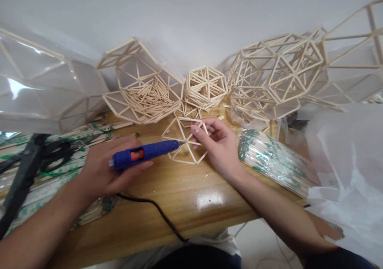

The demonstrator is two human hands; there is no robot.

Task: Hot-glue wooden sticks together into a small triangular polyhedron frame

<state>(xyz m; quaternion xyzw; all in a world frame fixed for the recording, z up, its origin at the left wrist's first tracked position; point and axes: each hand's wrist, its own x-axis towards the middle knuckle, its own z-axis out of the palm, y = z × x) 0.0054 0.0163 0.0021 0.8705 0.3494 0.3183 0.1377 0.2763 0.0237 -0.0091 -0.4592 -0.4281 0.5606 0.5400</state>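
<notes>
Blue glue gun (154, 152) pointing at the hub of a stick frame (186, 141)

The stick frame is forming a six-sided outline of thin, pale wooden pieces, with straight spokes meeting at its hub; its right side is partly covered. Left of the stick frame, the glue gun is extending sideways, its dark nozzle tip reaching the hub; whether they are touching is hard to tell. Orange is showing through an opening in the blue body, and a clear stub is protruding from the rear.

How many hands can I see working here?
2. The left hand holds the blue glue gun; the right hand pinches the edge of a small wooden stick frame. Some fingers are partly hidden, but no other hands show.
</notes>
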